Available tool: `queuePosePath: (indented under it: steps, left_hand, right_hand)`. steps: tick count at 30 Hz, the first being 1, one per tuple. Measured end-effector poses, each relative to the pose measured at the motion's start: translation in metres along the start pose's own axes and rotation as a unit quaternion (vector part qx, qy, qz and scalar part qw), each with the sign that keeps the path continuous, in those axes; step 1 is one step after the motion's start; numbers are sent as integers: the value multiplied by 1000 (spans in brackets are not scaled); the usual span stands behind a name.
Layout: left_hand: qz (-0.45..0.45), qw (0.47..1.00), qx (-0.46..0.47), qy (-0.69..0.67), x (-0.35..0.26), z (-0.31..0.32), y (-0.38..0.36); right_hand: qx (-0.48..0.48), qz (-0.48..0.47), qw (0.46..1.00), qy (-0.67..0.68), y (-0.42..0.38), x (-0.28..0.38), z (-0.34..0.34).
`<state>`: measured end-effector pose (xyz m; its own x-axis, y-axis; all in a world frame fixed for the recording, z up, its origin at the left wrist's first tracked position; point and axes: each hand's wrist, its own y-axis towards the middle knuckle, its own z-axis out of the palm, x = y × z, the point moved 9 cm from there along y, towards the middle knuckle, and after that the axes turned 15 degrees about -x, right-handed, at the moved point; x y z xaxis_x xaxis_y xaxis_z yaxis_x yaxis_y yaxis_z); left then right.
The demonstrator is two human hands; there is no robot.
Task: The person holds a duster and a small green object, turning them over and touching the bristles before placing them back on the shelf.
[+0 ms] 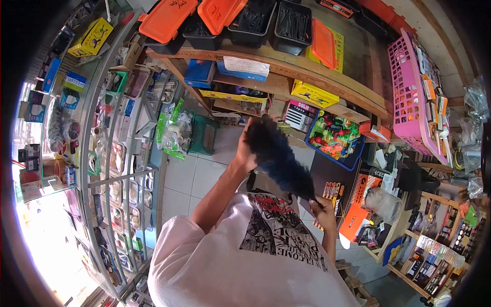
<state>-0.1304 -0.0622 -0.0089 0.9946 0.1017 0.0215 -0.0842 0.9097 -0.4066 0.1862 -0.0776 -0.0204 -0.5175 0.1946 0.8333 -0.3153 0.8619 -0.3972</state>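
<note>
A dark, blue-black feather duster [281, 159] lies slantwise in front of my chest. My right hand [324, 212] is closed around its narrow lower end, where the handle is. At the bushy upper end, my left hand [246, 149] cups the side of the feathers, and its fingers are partly hidden behind them. Below the duster is the white printed shirt [225, 266] that I wear.
Ahead stands a wooden shelf [327, 64] with black bins [293, 28] and orange lids [166, 19]. A blue basket [350, 166] of colourful items and a pink basket [409, 97] are to the right. At left are a glass display case [130, 174] and a green stool [203, 138].
</note>
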Motion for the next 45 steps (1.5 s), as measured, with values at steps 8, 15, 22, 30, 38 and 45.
queuePosePath:
  steps: [8, 15, 22, 30, 38, 45]
  left_hand:
    - [-4, 1000, -18, 15, -1, -10, 4]
    - [-11, 1000, -13, 25, 1, -1, -1]
    - [9, 1000, -7, 21, -3, -11, -1]
    - [-45, 997, 0, 69, 6, -16, -2]
    - [-155, 978, 132, 46, 20, -4, -14]
    - [-127, 991, 49, 20, 16, -11, -6]
  right_hand:
    - [-11, -4, 1000, -7, 3, -8, -3]
    - [-15, -27, 999, -22, 5, 0, -1]
    - [13, -2, 999, -31, 3, 4, -1]
    - [65, -14, 998, -8, 5, 30, -10]
    - [46, 40, 998, -17, 5, 32, -25]
    - [67, 2, 997, -44, 3, 30, -24]
